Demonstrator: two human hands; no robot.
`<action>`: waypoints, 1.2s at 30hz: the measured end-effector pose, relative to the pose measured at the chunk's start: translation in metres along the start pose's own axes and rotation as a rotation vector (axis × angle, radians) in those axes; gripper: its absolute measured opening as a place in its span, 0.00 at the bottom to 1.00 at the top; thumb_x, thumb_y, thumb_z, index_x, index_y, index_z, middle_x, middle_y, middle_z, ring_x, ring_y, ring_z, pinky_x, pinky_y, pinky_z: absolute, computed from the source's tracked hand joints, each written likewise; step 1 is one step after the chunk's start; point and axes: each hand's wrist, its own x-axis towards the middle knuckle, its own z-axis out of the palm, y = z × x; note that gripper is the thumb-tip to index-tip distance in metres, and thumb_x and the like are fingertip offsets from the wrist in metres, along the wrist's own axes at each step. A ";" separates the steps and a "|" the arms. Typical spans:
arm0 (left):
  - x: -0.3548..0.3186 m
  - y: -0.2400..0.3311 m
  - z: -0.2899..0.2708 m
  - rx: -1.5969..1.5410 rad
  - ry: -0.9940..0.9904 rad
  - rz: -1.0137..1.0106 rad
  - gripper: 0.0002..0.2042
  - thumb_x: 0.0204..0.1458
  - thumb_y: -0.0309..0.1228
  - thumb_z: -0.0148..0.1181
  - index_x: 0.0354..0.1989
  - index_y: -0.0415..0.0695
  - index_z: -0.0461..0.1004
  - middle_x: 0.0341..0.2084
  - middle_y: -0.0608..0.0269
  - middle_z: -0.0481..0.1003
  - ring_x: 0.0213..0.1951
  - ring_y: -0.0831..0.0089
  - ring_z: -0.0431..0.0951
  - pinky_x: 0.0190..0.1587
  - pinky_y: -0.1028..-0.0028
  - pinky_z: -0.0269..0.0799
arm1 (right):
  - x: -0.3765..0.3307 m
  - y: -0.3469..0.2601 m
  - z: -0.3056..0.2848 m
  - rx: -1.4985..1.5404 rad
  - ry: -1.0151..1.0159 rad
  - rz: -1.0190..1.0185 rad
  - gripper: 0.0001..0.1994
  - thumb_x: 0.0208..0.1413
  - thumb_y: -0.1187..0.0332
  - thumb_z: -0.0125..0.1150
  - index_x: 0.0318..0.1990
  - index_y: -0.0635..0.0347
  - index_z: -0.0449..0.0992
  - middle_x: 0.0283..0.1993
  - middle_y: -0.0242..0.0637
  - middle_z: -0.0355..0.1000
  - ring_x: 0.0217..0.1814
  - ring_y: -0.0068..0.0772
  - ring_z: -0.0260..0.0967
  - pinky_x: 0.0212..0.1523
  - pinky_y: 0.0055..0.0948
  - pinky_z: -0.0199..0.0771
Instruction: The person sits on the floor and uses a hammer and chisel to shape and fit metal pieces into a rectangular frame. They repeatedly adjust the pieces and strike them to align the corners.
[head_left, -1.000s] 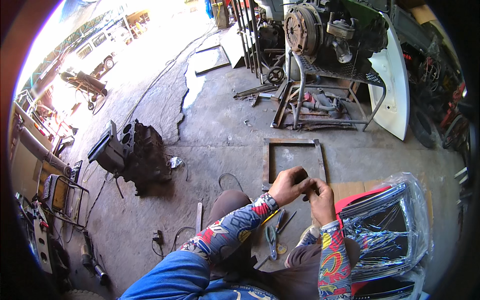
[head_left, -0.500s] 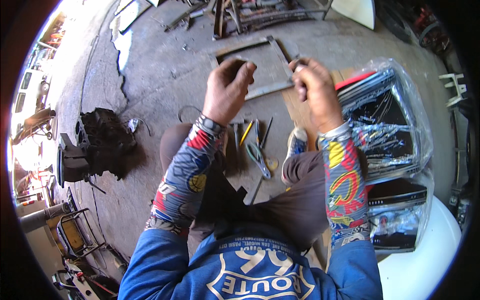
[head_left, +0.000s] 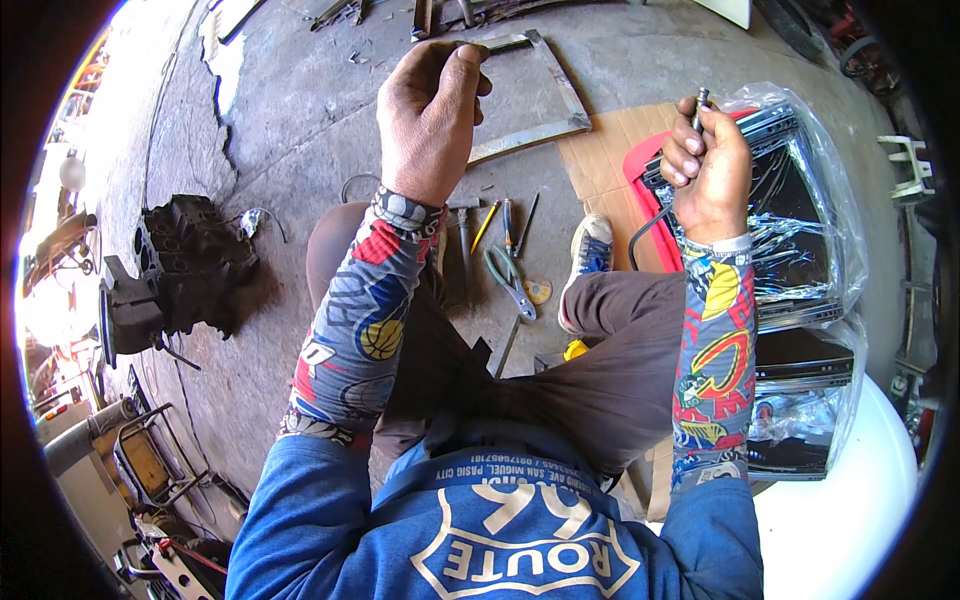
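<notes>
My left hand [head_left: 432, 115] is raised with its fingers curled and the thumb pressed to them. Whatever it may hold is hidden. Just beyond its fingertips lies a rectangular metal frame [head_left: 535, 135] on the floor. My right hand [head_left: 715, 175] is closed around a small metal cylindrical piece [head_left: 700, 103], whose end sticks up above the fingers. A black cable or hose [head_left: 637, 245] curves below that hand; whether it joins the piece cannot be told. Between my legs lie a hammer [head_left: 464, 250], a yellow pencil [head_left: 485, 226], green-handled pliers [head_left: 512, 282] and a dark thin rod [head_left: 526, 222].
Flat cardboard [head_left: 595, 160] lies at the right. Plastic-wrapped black panels [head_left: 800, 240] with a red edge rest beside my right arm. A dark engine block [head_left: 195, 265] stands on the floor at the left. A white rounded panel [head_left: 850, 500] is at the lower right.
My hands have moved apart: the left went up and slightly left, the right moved to the right. The metal piece now shows clearly in my right hand.
</notes>
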 end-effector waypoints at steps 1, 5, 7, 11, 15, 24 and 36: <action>0.000 0.000 -0.001 -0.001 0.000 0.021 0.14 0.66 0.38 0.58 0.42 0.37 0.78 0.26 0.66 0.77 0.25 0.83 0.73 0.26 0.80 0.69 | 0.001 0.001 0.001 0.001 0.000 0.005 0.11 0.64 0.60 0.48 0.41 0.54 0.73 0.22 0.19 0.55 0.17 0.15 0.47 0.19 0.22 0.48; 0.000 0.002 -0.006 -0.010 0.022 0.009 0.14 0.66 0.38 0.58 0.41 0.37 0.78 0.24 0.67 0.77 0.22 0.84 0.71 0.23 0.82 0.67 | 0.007 0.006 0.011 -0.011 0.022 0.012 0.10 0.64 0.60 0.49 0.41 0.55 0.73 0.22 0.20 0.56 0.19 0.16 0.49 0.19 0.23 0.49; -0.001 0.004 -0.010 -0.005 0.031 0.012 0.14 0.66 0.38 0.58 0.40 0.37 0.79 0.24 0.67 0.77 0.21 0.85 0.71 0.22 0.82 0.66 | 0.010 0.008 0.016 -0.008 0.016 0.014 0.10 0.64 0.60 0.49 0.41 0.55 0.73 0.23 0.20 0.56 0.19 0.16 0.49 0.20 0.23 0.49; 0.000 0.007 -0.017 0.007 0.047 -0.042 0.14 0.65 0.38 0.59 0.43 0.37 0.80 0.26 0.65 0.78 0.24 0.82 0.71 0.26 0.80 0.66 | 0.015 0.013 0.026 -0.007 -0.021 0.008 0.11 0.64 0.60 0.49 0.41 0.56 0.72 0.22 0.21 0.56 0.19 0.16 0.49 0.20 0.23 0.50; 0.000 0.012 -0.023 0.058 -0.082 -0.057 0.14 0.65 0.39 0.60 0.44 0.38 0.80 0.27 0.65 0.78 0.25 0.82 0.72 0.28 0.80 0.68 | 0.018 0.015 0.030 -0.045 -0.042 0.013 0.11 0.65 0.61 0.49 0.42 0.57 0.72 0.23 0.20 0.56 0.20 0.16 0.49 0.21 0.22 0.50; 0.000 0.009 -0.019 0.101 -0.150 -0.073 0.14 0.64 0.38 0.61 0.46 0.38 0.80 0.29 0.66 0.79 0.28 0.82 0.73 0.30 0.80 0.69 | 0.032 0.022 0.044 -0.097 -0.075 0.036 0.11 0.64 0.62 0.49 0.42 0.58 0.73 0.22 0.20 0.57 0.20 0.15 0.50 0.21 0.22 0.50; 0.005 0.002 -0.029 -0.104 0.112 -0.031 0.16 0.69 0.39 0.52 0.40 0.38 0.79 0.24 0.64 0.79 0.21 0.83 0.71 0.24 0.80 0.65 | 0.035 0.003 0.020 0.085 0.034 -0.098 0.10 0.63 0.62 0.50 0.42 0.57 0.73 0.22 0.22 0.57 0.20 0.18 0.50 0.23 0.25 0.51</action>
